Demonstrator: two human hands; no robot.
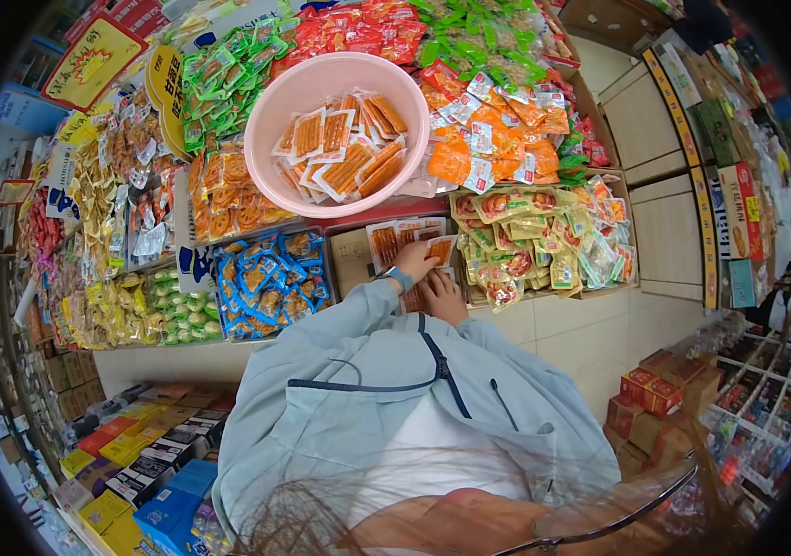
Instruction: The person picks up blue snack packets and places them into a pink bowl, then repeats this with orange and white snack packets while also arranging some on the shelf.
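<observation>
Orange-brown snack sticks in clear flat packets (383,243) lie in rows in a cardboard-lined compartment of the display. My left hand (412,260), with a watch on its wrist, reaches in from the left, fingers closed at the edge of a slightly raised snack packet (442,248). Just below and to the right, my right hand (444,300) rests over the front packets, its fingers stretched out and a little apart. What lies under its palm is hidden. Behind both hands, a pink plastic basin (261,176) holds several similar packets in a loose pile.
Blue snack packets (270,283) fill the compartment to the left, and yellow-green pouches (511,236) the one to the right. Orange pouches (497,130) lie beyond. Stacked boxes (173,500) stand behind me on the left, red cartons (652,391) on the right.
</observation>
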